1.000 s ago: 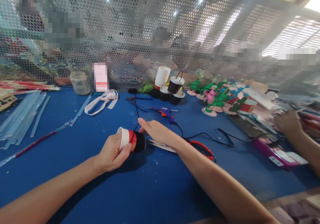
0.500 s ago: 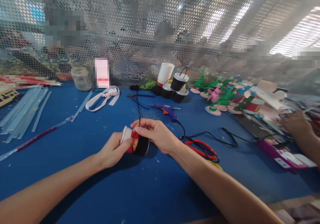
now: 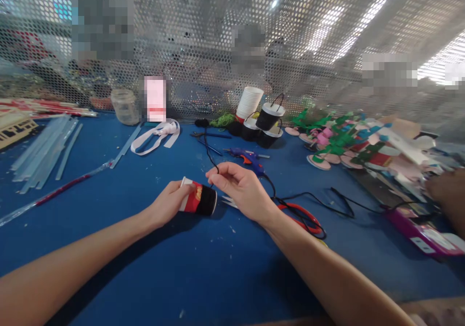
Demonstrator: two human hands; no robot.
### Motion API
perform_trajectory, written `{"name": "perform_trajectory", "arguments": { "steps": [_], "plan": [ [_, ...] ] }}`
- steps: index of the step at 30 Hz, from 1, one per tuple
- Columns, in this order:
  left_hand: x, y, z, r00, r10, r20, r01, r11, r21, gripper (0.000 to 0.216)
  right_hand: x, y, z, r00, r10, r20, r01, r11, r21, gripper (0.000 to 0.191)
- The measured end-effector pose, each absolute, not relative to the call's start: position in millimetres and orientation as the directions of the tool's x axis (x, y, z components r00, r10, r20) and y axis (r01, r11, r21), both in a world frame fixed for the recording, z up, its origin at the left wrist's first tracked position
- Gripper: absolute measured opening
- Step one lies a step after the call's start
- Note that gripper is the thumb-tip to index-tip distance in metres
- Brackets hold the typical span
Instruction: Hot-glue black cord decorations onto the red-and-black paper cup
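Note:
My left hand (image 3: 169, 201) is closed around a paper cup (image 3: 191, 197) that lies tilted on its side. The cup is red and white, and black yarn is wound round the end toward my right hand. Between thumb and fingers, my right hand (image 3: 236, 185) pinches the black yarn (image 3: 208, 147), just beyond the wound end of the cup. From there the strand runs back over the table to a dark ball of yarn (image 3: 202, 122). Below my right hand, the pale blades of scissors (image 3: 229, 202) poke out.
Behind my right hand lies a blue glue gun (image 3: 247, 159); its cord crosses red scissor handles (image 3: 303, 218). Yarn-wrapped cups (image 3: 269, 117) and a white cup stack (image 3: 249, 102) stand at the back. Glue sticks (image 3: 45, 149) lie left. A purple power strip (image 3: 410, 231) and another person's arm (image 3: 448, 197) are right.
My right hand has moved right, away from the cup, with the yarn between its fingers. The cup has turned in my left hand, and the scissor blades have come into view. The camera view has shifted.

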State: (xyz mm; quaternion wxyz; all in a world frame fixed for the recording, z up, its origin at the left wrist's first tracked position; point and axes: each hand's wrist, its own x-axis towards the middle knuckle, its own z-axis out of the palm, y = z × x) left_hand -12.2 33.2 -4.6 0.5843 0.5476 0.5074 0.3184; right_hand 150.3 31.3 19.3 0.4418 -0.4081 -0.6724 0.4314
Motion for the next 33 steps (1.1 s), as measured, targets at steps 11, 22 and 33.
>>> {"name": "perform_trajectory", "arguments": {
  "steps": [11,22,33],
  "plan": [
    [-11.1,19.6,1.0,0.398,0.905,-0.153,0.375,-0.009,0.927,0.028,149.7,38.1,13.1,-0.223,0.948,0.229,0.327,0.294,-0.898,0.018],
    [-12.4,19.5,-1.4,0.383,0.917,-0.109,0.334,-0.028,0.942,0.029,150.2,38.0,14.3,-0.222,0.949,0.224,0.340,0.291,-0.894,0.018],
    [-9.3,19.9,1.3,0.373,0.911,-0.176,0.300,0.060,0.952,0.027,151.8,36.4,17.0,-0.218,0.942,0.255,0.396,0.324,-0.859,0.017]
  ]
}}
